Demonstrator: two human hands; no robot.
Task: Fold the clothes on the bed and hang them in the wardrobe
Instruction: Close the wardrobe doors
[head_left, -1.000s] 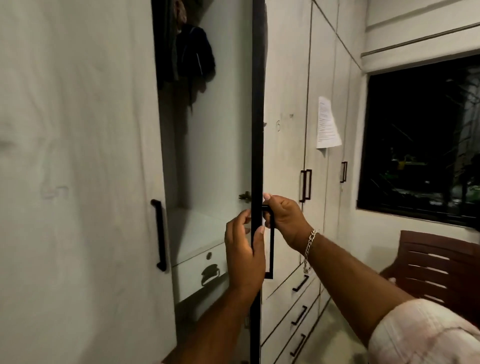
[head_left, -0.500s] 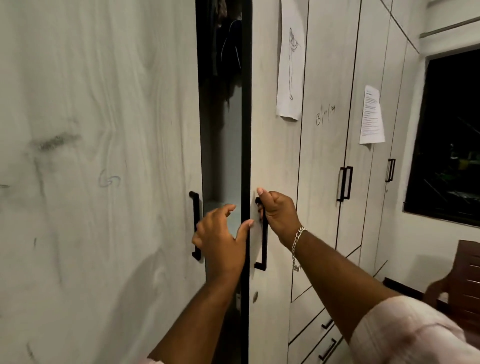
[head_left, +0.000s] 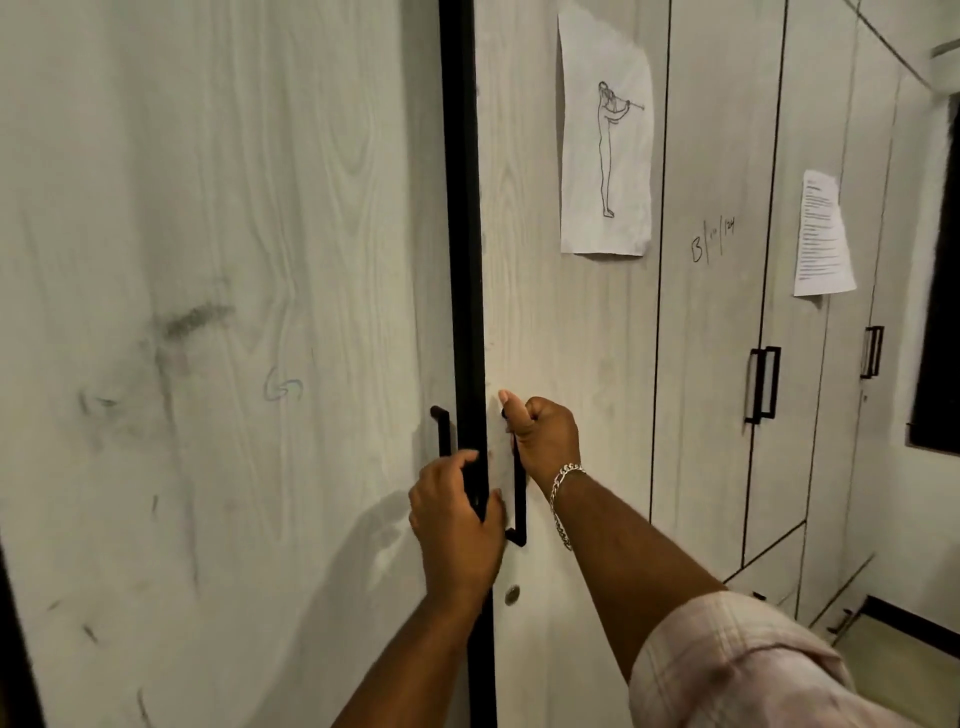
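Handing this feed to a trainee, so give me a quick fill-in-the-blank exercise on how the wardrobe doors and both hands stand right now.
1. The right hand is closed around the black ____ of the right door.
2. The left hand wraps its fingers around that door's dark ____.
3. A silver ____ hangs on the right wrist.
4. The paper taped to the right door shows a line ____ of a standing figure.

Missing words: handle; edge; bracelet; drawing

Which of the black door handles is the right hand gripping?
The right hand grips the handle just right of the dark door gap; the other handles are untouched.
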